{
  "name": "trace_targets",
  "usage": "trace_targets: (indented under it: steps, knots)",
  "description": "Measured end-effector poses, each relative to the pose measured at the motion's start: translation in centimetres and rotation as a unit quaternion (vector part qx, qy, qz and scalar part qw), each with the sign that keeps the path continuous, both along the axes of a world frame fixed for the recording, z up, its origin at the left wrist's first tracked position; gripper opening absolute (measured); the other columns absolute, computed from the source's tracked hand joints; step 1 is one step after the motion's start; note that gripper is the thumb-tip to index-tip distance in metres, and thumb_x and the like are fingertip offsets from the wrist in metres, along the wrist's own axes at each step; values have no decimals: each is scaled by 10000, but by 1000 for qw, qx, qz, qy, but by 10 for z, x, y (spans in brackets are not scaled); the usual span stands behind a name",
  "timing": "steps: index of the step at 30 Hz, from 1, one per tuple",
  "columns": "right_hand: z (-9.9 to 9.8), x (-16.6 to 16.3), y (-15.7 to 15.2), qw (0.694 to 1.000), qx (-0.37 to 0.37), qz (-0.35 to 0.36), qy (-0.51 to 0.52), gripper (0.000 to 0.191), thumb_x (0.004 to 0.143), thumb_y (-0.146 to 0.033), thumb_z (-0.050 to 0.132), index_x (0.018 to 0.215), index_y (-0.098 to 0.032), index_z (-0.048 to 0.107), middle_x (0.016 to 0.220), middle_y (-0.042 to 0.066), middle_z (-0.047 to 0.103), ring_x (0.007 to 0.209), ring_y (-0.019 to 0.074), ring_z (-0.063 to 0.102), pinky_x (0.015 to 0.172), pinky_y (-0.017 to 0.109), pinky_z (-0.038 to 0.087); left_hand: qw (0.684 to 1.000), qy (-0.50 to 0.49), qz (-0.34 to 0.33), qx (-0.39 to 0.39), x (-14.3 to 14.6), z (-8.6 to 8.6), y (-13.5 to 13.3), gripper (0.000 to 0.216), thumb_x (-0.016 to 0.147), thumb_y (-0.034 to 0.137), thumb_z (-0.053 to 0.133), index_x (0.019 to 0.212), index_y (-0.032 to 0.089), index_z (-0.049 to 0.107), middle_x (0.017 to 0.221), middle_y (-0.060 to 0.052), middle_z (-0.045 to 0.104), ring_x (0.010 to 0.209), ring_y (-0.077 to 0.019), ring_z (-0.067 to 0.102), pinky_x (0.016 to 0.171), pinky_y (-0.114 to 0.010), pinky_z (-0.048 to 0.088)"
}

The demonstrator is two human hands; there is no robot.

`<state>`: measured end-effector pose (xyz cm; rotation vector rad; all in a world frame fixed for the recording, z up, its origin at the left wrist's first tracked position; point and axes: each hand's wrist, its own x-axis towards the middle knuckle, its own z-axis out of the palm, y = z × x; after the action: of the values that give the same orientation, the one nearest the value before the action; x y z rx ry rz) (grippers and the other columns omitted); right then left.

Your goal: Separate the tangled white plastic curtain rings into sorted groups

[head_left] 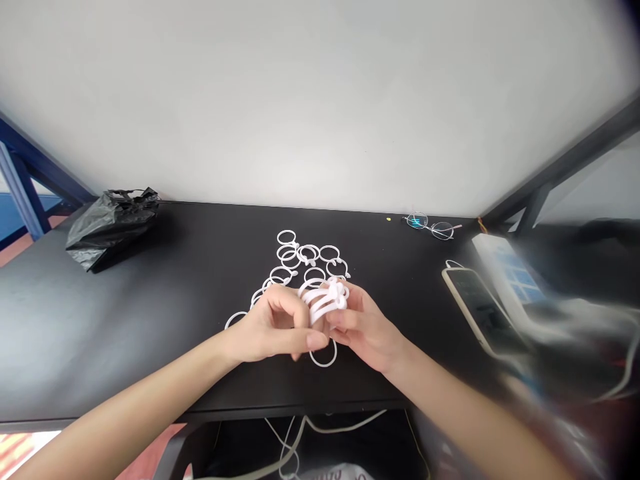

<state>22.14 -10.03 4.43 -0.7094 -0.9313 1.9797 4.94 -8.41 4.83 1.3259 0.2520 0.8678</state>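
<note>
My right hand (367, 325) is closed on a bunch of several white plastic rings (326, 298), stacked side by side above the black desk (190, 287). My left hand (273, 325) meets it from the left, fingers curled and pinched against the same bunch. One ring (323, 357) hangs below the hands. More loose white rings (305, 257) lie scattered on the desk just behind the hands.
A crumpled black plastic bag (111, 223) sits at the desk's back left. Eyeglasses (430, 227) lie at the back right. A phone (483, 308) with a white cable and a second device (510, 275) lie to the right. White cables (295, 440) hang below the front edge.
</note>
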Motion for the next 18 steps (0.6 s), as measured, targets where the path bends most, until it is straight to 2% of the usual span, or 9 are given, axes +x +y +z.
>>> trace_targets:
  steps: [3, 6, 7, 9, 11, 13, 15, 18]
  knots:
    - [0, -5, -1, 999, 22, -40, -15, 297, 658, -216, 847, 759, -179, 569, 674, -41, 630, 530, 80, 591, 376, 149, 340, 994, -3, 65, -82, 2, -4, 1, 519, 778, 200, 718, 470, 143, 305, 591, 18, 544, 505, -68, 531, 470, -195, 443]
    - [1, -8, -1, 996, 42, -62, -55, 321, 615, -215, 879, 780, -178, 606, 681, -24, 667, 503, 87, 592, 397, 175, 439, 984, 23, 131, -122, 3, -8, 4, 430, 788, 217, 685, 612, 183, 295, 646, 44, 524, 487, -61, 531, 435, -177, 447]
    - [2, -8, 0, 994, 49, -66, -73, 322, 609, -227, 885, 792, -172, 626, 685, -16, 678, 491, 89, 595, 409, 187, 468, 982, 43, 154, -104, 3, -9, 6, 347, 805, 217, 661, 680, 193, 338, 668, 50, 526, 504, -65, 537, 448, -178, 461]
    - [4, -6, 4, 990, 63, -56, -114, 305, 622, -266, 882, 796, -152, 659, 684, 2, 693, 473, 96, 617, 415, 192, 493, 974, 107, 200, -14, 2, -10, 9, 179, 831, 181, 605, 877, 202, 434, 758, 37, 567, 588, -82, 573, 509, -189, 492]
    - [6, -3, 8, 986, 74, -24, -148, 286, 651, -299, 867, 789, -132, 680, 682, 20, 705, 468, 104, 645, 391, 163, 470, 949, 193, 227, 105, -1, -11, 11, 228, 838, 127, 552, 1044, 198, 485, 820, 15, 606, 671, -100, 600, 575, -200, 499]
    - [9, 0, 12, 983, 79, 26, -162, 274, 703, -327, 836, 810, -118, 695, 706, 42, 720, 483, 113, 672, 374, 136, 447, 923, 269, 209, 179, -3, -13, 13, 249, 851, 112, 505, 1088, 186, 530, 779, 14, 631, 673, -112, 612, 602, -210, 492]
    - [10, 2, 16, 984, 80, 78, -142, 279, 775, -360, 779, 880, -113, 707, 808, 77, 742, 586, 146, 725, 412, 142, 491, 914, 305, 178, 198, -5, -14, 14, 193, 878, 155, 484, 1054, 174, 563, 758, 8, 658, 650, -122, 620, 609, -226, 493]
    - [8, 5, 20, 985, 84, 118, -89, 297, 872, -394, 678, 995, -125, 706, 959, 103, 743, 755, 187, 761, 519, 187, 576, 913, 309, 174, 200, -7, -15, 16, 158, 903, 213, 471, 1013, 170, 576, 872, -21, 688, 703, -135, 643, 642, -239, 503]
